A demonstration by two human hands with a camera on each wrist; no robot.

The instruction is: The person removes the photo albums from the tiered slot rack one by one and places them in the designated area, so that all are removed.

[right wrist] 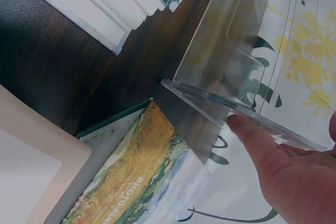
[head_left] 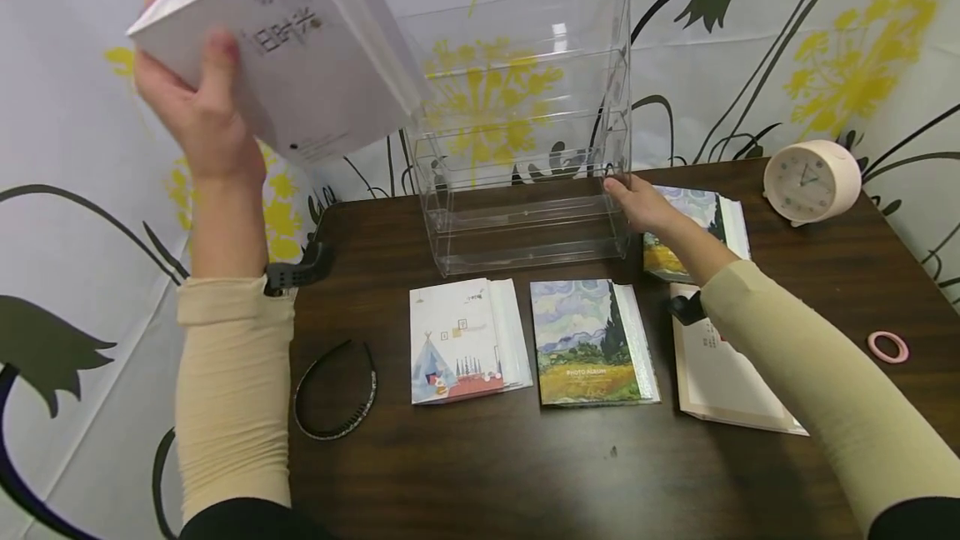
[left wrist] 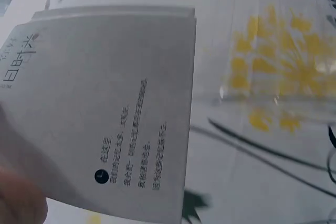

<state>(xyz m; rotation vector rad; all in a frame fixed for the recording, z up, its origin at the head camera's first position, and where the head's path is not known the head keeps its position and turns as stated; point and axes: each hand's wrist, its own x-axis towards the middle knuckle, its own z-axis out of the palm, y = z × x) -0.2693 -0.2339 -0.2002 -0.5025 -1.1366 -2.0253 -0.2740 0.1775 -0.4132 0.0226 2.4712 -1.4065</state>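
My left hand (head_left: 198,107) grips a pale photo album (head_left: 322,65) with dark Chinese lettering, raised and tilted at the upper left. The left wrist view shows the album's cover (left wrist: 121,98) close up, with a fingertip at its lower left. A clear plastic tiered rack (head_left: 525,257) stands at the back of the table, beside the album's lower right corner. On the rack's right side, my right hand (head_left: 645,202) holds the side panel. From the right wrist, the hand (right wrist: 294,174) is seen with a digit against the clear panel (right wrist: 210,98); the other fingers are mostly cut off.
On the dark table (head_left: 480,473) lie a tent-print album (head_left: 453,348), a painted-landscape album (head_left: 581,340), another landscape album (head_left: 678,265) and a cream album (head_left: 720,390). A black headband (head_left: 337,432) lies left; a round clock (head_left: 810,182) and pink ring (head_left: 887,358) are right.
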